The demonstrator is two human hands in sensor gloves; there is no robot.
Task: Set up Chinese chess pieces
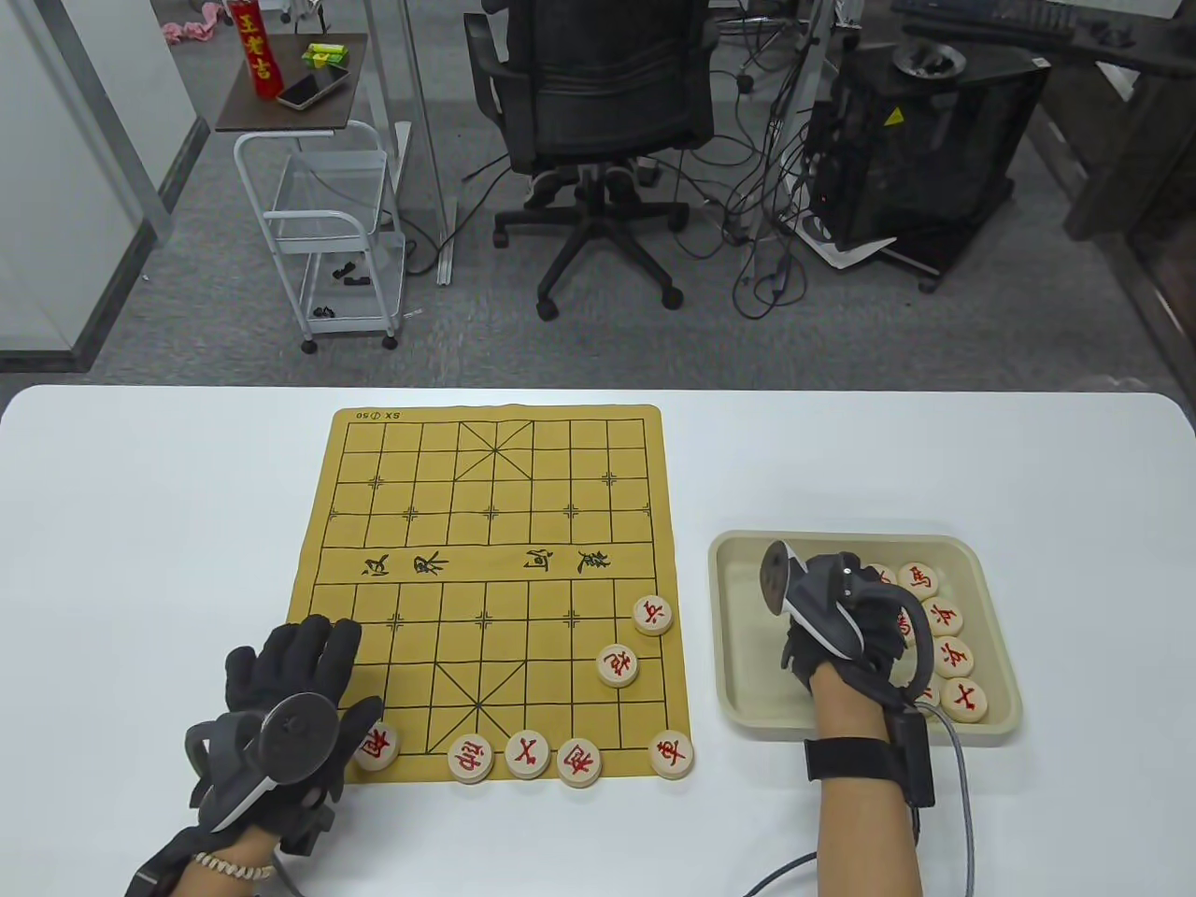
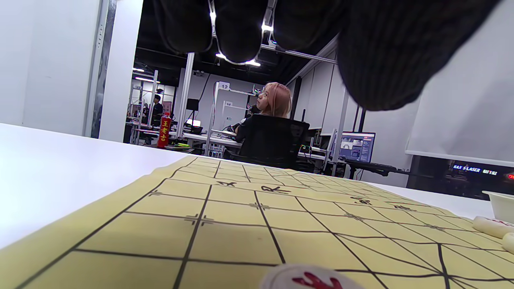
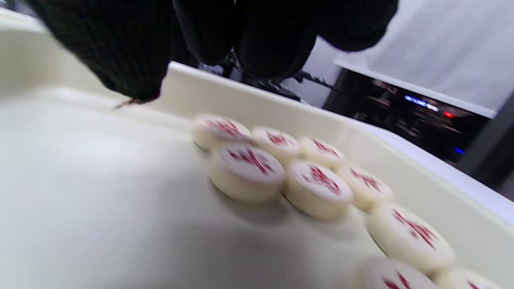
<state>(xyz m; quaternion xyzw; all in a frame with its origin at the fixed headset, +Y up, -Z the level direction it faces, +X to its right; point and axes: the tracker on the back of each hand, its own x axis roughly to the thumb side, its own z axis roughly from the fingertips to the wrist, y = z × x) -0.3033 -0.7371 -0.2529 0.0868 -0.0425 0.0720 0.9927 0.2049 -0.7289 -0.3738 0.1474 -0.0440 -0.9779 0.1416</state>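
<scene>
Yellow board [image 1: 486, 523] runs lengthwise away from the person, seven red-lettered pieces [image 1: 617, 666] on it (left hand [image 1: 280, 691] flat, fingers straight; right hand [image 1: 841, 626] in tray [image 1: 747, 635], grip unclear).

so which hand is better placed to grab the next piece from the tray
Right. The right hand is already over the tray, fingers just above the loose pieces. The left hand rests across the table on the board's near corner.

Board [image 1: 495, 598] far edge: "SX 50"
Board river band: 汉界, 楚河
Red can [image 1: 256, 49] on cart: 王老吉
Piece [image 1: 672, 753] at board's near right corner: 車
Pillar sign [image 2: 224, 85]: "12"
</scene>
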